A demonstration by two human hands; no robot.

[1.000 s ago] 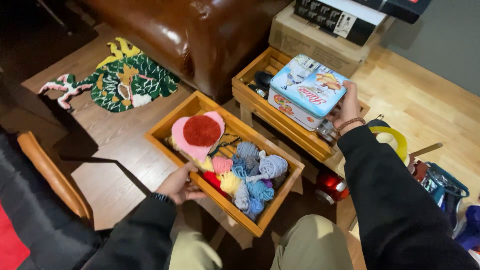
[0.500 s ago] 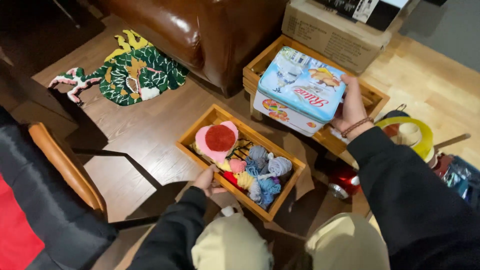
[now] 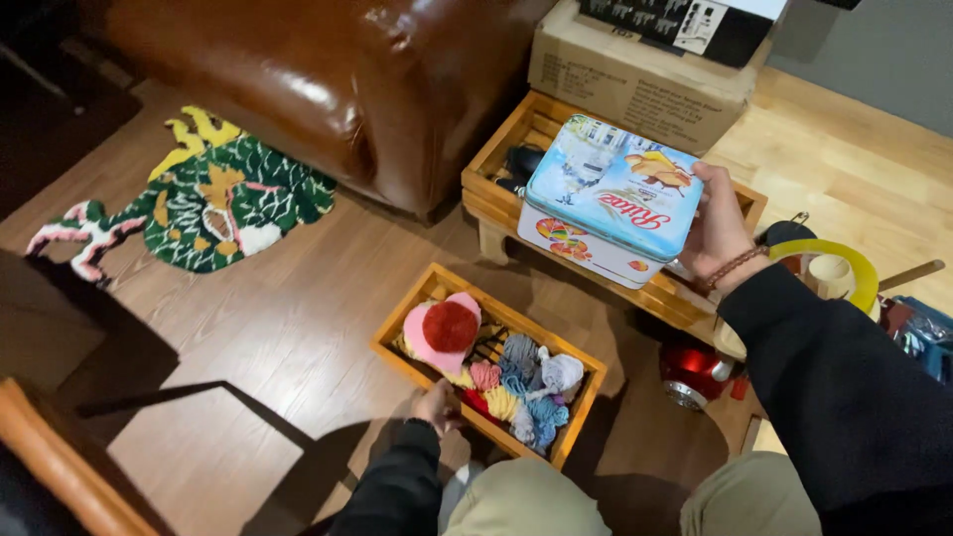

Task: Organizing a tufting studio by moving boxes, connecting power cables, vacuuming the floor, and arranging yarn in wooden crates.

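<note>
Head camera, looking down: the person's right hand [image 3: 717, 226] grips one end of a pale blue rectangular biscuit tin [image 3: 610, 200], fingers wrapped around its side, holding it in the air above a low wooden tray table [image 3: 493, 195] that stands beside a brown leather sofa [image 3: 328, 84]. The left hand [image 3: 437, 405] clasps the near rim of a wooden crate [image 3: 409, 323] resting on the plank floor; inside lie small skeins of coloured yarn [image 3: 524, 381] and a pink heart-shaped cushion with a red pompom [image 3: 444, 331]. A green tufted rug [image 3: 204, 206] lies on the floor near the sofa, a cardboard box [image 3: 635, 84] sits behind the table, and a red pot [image 3: 692, 370] stands just beside the crate.
</note>
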